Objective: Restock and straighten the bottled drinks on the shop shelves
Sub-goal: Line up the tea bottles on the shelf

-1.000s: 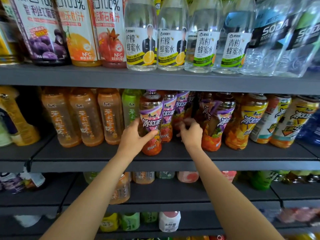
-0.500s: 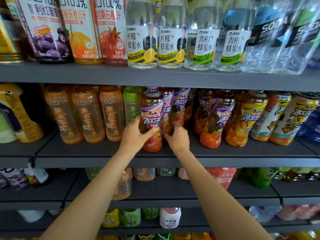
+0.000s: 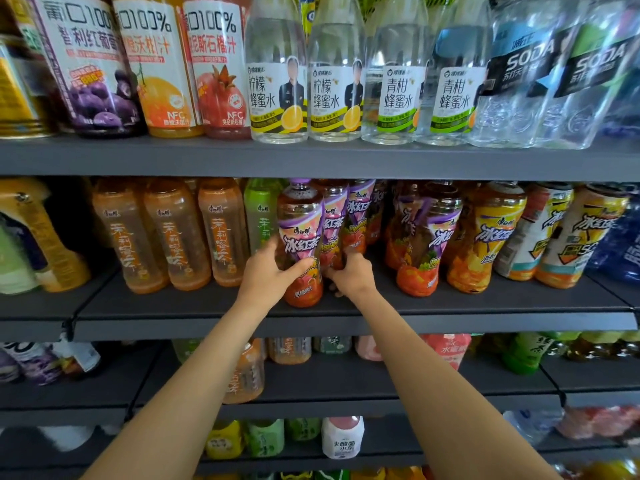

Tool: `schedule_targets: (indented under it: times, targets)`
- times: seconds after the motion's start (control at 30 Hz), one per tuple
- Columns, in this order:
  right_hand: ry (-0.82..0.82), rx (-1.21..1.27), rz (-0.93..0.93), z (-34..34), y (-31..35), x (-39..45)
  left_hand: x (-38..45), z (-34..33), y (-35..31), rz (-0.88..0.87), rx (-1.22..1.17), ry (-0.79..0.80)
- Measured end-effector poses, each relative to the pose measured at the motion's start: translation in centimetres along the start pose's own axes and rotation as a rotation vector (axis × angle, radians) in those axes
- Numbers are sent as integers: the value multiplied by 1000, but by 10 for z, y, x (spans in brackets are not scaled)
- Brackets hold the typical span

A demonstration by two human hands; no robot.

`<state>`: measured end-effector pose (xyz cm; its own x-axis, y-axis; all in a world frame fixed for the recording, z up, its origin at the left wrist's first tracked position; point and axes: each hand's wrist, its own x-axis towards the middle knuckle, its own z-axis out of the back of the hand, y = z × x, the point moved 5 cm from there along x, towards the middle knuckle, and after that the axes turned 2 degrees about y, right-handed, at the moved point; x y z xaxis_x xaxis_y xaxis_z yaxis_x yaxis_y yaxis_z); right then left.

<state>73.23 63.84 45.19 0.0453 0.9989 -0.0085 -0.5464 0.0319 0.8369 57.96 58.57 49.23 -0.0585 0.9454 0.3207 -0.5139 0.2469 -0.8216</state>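
Observation:
On the middle shelf (image 3: 346, 306) stands a row of iced tea bottles with purple and pink labels. My left hand (image 3: 268, 271) grips the front bottle (image 3: 300, 237) from its left side, thumb across the label. My right hand (image 3: 351, 275) is closed on the lower part of the second bottle (image 3: 333, 230) just behind it. A third bottle of the same kind (image 3: 358, 216) stands further back. To the right is a separate pair of purple-labelled iced tea bottles (image 3: 422, 244).
Orange tea bottles (image 3: 173, 237) and a green one (image 3: 259, 213) stand left of my hands; yellow-labelled iced tea bottles (image 3: 485, 237) stand to the right. The upper shelf (image 3: 311, 157) holds juice, honey water and soda bottles. Lower shelves carry more drinks.
My right hand moved left from the gap near the right-hand purple bottles to the second bottle behind the front one. My left hand stayed on the front bottle.

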Motion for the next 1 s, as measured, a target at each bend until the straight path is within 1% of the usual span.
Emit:
schedule_targets:
  times: [0.1, 0.27, 0.33, 0.43, 0.53, 0.6, 0.7, 0.77, 0.83, 0.87, 0.93, 0.97, 1.0]
  targets:
    - [-10, 0, 10, -1, -3, -6, 0, 0, 1, -5, 5, -9]
    - [24, 48, 19, 1, -2, -10, -10, -1, -4, -24, -11, -18]
    - [-10, 110, 42, 10, -9, -14, -16, -5, -10, -56, -21, -3]
    - [-118, 278, 60, 32, -24, -26, -19, -22, -23, -95, -13, 26]
    - [-115, 390, 86, 51, -31, -35, -13, -46, -35, -122, 5, 18]
    - [-61, 325, 139, 59, -29, -39, -5, -61, -42, -124, 36, 9]
    - [23, 63, 243, 61, -22, -48, 5, -76, -49, -95, 118, -13]
    - [-35, -32, 250, 59, -19, -51, 9, -80, -51, -86, 150, -42]
    - [-150, -61, 227, 57, -17, -50, 6, -79, -50, -113, 153, -48]
    - [-177, -72, 214, 56, -15, -48, 2, -75, -47, -138, 140, -75]
    - [-186, -114, 162, 53, -14, -38, -8, -61, -36, -161, 100, -208]
    - [-182, -135, 127, 52, -14, -33, -13, -54, -29, -139, 92, -275]
    - [-179, -154, 94, 52, -13, -28, -16, -49, -21, -86, 103, -310]
